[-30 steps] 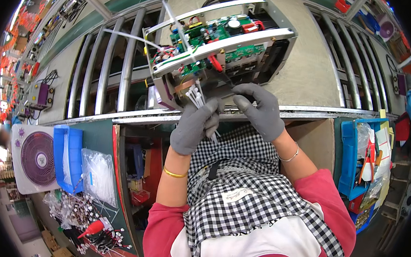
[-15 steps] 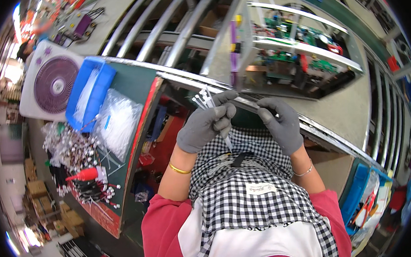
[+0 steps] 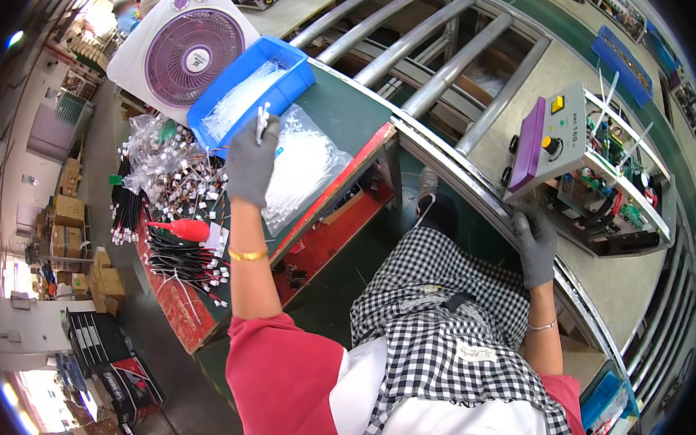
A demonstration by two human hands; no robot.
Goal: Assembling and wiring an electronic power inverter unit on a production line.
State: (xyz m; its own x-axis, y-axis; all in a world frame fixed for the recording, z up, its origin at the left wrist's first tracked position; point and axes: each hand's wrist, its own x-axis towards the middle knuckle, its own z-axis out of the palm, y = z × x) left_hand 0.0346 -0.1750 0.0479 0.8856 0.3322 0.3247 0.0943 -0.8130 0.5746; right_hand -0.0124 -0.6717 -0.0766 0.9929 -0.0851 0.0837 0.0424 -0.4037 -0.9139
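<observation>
My left hand (image 3: pixel 251 169), in a grey glove, reaches out over the side table beside a blue bin (image 3: pixel 292 84). Its fingers are closed round a few white cable ties (image 3: pixel 262 121), whose heads poke out past the fingertips. More pale cable ties (image 3: pixel 241 98) lie in the bin. Just under the hand is a clear plastic bag (image 3: pixel 305 168) full of white ties. At the metal rail of the conveyor, my gloved right hand (image 3: pixel 536 250) is open and holds nothing, its fingers slightly bent, near an uncased machine (image 3: pixel 593 178) with a purple front panel and green circuit boards.
A white fan with a purple grille (image 3: pixel 195 59) stands behind the bin. Bundled wires with white connectors (image 3: pixel 174 168), a red bottle (image 3: pixel 181 229) and black cables (image 3: pixel 179 264) cover the table's left part. Metal rollers (image 3: pixel 418 54) run beyond. Another blue bin (image 3: pixel 621 63) sits far right.
My view has turned left. My left hand has moved from in front of my body to the blue bin, still gripping cable ties. My right hand has drawn apart from it, down beside the rail.
</observation>
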